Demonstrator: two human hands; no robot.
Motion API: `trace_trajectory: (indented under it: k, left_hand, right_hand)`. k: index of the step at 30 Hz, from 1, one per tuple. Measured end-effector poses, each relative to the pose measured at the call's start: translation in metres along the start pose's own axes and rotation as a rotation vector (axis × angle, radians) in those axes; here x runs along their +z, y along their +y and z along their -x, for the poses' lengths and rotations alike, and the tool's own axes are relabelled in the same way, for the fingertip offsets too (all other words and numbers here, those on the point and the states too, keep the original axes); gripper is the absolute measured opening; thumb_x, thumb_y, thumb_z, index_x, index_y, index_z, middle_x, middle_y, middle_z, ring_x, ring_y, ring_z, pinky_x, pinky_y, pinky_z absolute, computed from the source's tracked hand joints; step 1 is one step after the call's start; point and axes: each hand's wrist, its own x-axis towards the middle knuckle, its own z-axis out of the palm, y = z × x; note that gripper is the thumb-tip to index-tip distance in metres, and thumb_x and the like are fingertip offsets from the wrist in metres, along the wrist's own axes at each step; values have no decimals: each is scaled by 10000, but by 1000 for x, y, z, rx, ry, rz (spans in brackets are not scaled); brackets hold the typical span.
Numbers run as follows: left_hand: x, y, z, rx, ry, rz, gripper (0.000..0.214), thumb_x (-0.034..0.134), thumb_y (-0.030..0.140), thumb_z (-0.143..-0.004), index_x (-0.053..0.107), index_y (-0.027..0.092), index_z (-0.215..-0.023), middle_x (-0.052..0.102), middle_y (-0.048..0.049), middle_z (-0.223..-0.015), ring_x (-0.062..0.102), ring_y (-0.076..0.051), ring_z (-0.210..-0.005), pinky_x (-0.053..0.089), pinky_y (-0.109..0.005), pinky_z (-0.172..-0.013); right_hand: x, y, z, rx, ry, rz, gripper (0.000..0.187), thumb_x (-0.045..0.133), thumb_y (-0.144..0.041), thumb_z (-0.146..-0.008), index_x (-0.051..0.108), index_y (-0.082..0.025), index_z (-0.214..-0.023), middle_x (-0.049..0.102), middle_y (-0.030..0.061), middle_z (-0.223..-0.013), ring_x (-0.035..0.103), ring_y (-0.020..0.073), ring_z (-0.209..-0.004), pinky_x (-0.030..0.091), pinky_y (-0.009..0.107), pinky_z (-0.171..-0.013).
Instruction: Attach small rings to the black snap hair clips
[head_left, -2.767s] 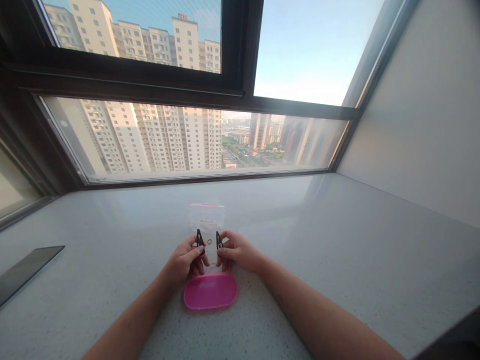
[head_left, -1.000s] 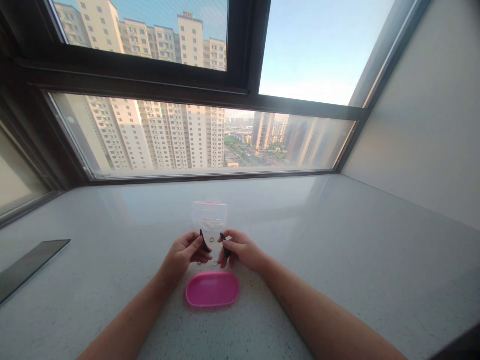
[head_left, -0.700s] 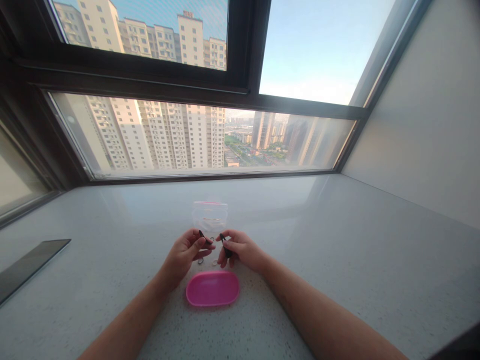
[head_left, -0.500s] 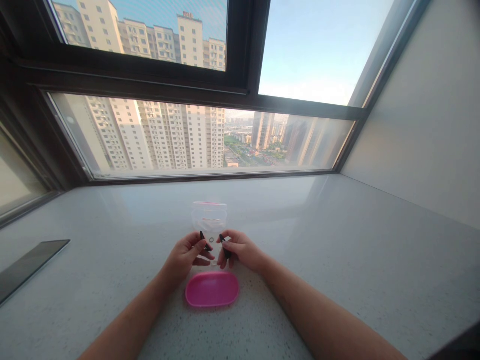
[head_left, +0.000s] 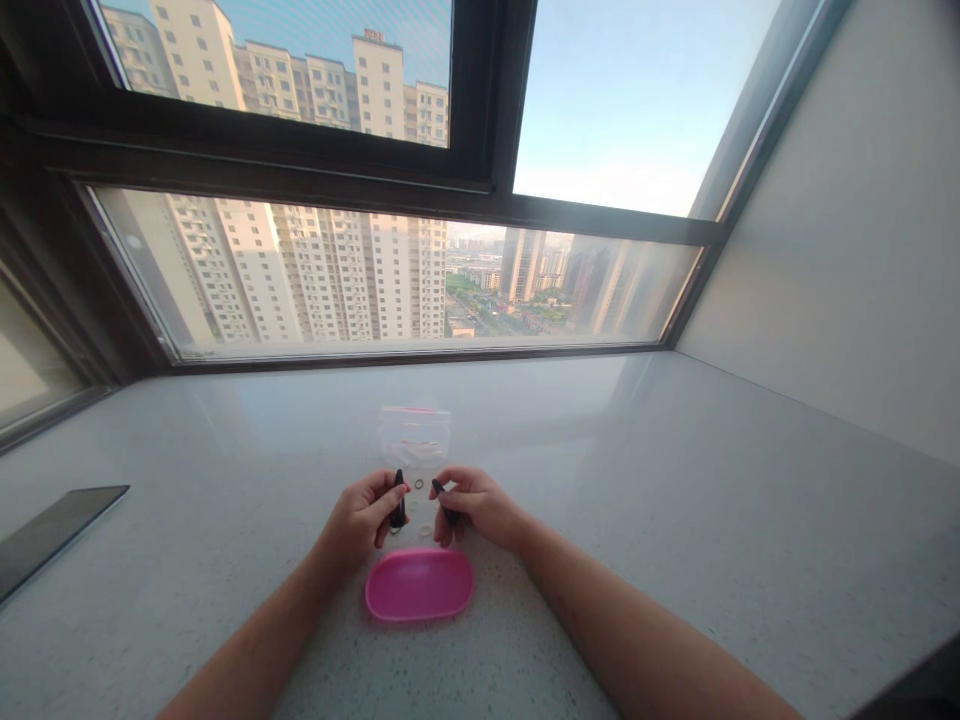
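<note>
A slim black hair clip point(head_left: 398, 500) stood nearly upright, its long axis running straight up and down, pinched between the thumb and fingers of the person's left hand point(head_left: 362, 519). A second slim black hair clip point(head_left: 448, 505) was gripped by the right hand point(head_left: 477, 506), its long axis tilted, with the tip pointing up and to the left. Both hands were closed on their clips, palms turned inward, and both forearms reached in from the lower corners. The clips stood near each other, with small thin rings point(head_left: 418, 483) lying in the gap between the hands. Just beyond them sat a clear plastic container with a pink rim point(head_left: 415, 437); just nearer the person lay a shallow pink oval plastic dish point(head_left: 418, 590). All of this rested on a pale speckled stone counter point(head_left: 675, 520), which ran on to a pale wall point(head_left: 840, 250) at the right and a dark-framed window point(head_left: 480, 205) ahead. A flat dark slab point(head_left: 52, 530) lay well apart at the left edge.
</note>
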Motion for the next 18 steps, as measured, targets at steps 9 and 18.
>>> trace_trajectory:
  k: [9, 18]
  left_hand:
    - [1, 1, -1, -42, 2, 209, 184, 615, 299, -679, 579, 121, -649, 510, 26, -530, 455, -76, -446, 386, -196, -449]
    - [-1, -4, -4, -36, 42, 217, 240, 590, 359, -696, 573, 126, -753, 503, 38, -509, 463, -80, -432, 397, -198, -423]
  right_hand:
    - [0, -1, 1, 21, -8, -1, 256, 550, -336, -724, 517, -138, -884, 632, 27, -538, 574, 141, -425, 328, 180, -383]
    - [-1, 0, -1, 28, -16, -14, 251, 546, -323, -725, 511, -133, -885, 635, 32, -542, 574, 143, -424, 336, 186, -384]
